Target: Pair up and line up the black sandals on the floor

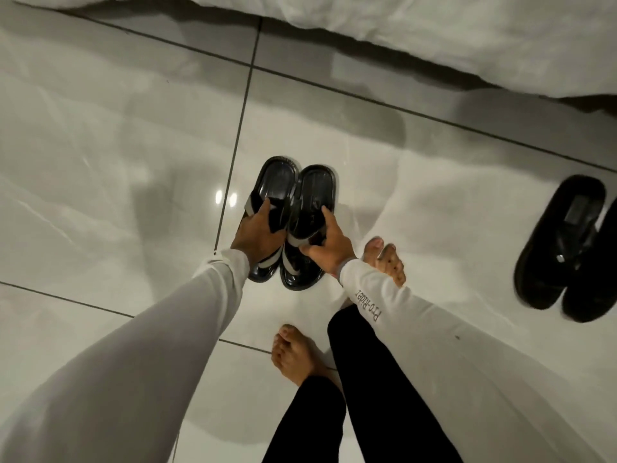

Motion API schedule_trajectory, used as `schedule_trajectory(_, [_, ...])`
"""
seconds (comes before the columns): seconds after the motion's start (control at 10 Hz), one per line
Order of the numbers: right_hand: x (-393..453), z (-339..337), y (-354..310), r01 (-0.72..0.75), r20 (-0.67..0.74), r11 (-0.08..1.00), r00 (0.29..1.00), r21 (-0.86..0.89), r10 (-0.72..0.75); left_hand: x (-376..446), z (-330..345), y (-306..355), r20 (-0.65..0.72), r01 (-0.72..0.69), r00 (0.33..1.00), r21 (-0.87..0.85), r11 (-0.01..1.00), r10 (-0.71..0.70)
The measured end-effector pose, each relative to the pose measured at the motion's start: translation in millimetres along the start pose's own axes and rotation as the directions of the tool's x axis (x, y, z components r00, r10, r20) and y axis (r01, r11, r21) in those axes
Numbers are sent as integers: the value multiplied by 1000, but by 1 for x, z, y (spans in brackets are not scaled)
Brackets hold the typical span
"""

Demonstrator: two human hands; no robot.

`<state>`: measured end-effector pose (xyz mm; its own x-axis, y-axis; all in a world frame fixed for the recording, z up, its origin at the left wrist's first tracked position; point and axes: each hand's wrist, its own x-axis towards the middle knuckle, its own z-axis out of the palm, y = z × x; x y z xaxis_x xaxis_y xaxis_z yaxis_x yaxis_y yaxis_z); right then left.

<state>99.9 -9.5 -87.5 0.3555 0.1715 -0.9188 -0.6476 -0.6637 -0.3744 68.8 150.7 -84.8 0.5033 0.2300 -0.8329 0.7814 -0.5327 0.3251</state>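
Two glossy black sandals with grey-striped straps lie side by side on the white tiled floor, heels pointing away from me. My left hand grips the strap of the left sandal. My right hand grips the strap of the right sandal. The two sandals touch along their inner edges. A second pair of matte black sandals lies side by side at the right edge, partly cut off by the frame.
White bedding hangs along the top, its edge casting a shadow on the floor. My bare feet stand on the tiles just behind and right of the held sandals. Glossy tiles stretch to the left.
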Motion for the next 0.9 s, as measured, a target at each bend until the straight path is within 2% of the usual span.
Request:
schedule_trajectory(0.1, [9,-23,-9,9,-39,1000,999,-13,-9,15,-10,31,-10,-44,999,18,999,44])
schedule_trajectory(0.3, [30,-62,-31,63,-131,998,989,-28,-67,42,-25,75,-47,-44,998,33,998,46])
schedule_trajectory(0.8, [38,-86,-52,128,-74,989,988,-79,-134,45,-36,87,-43,-11,999,91,996,15])
schedule_trajectory(0.9, [12,-98,-52,123,-116,972,982,-202,-149,20,-37,88,-133,-22,990,244,969,56])
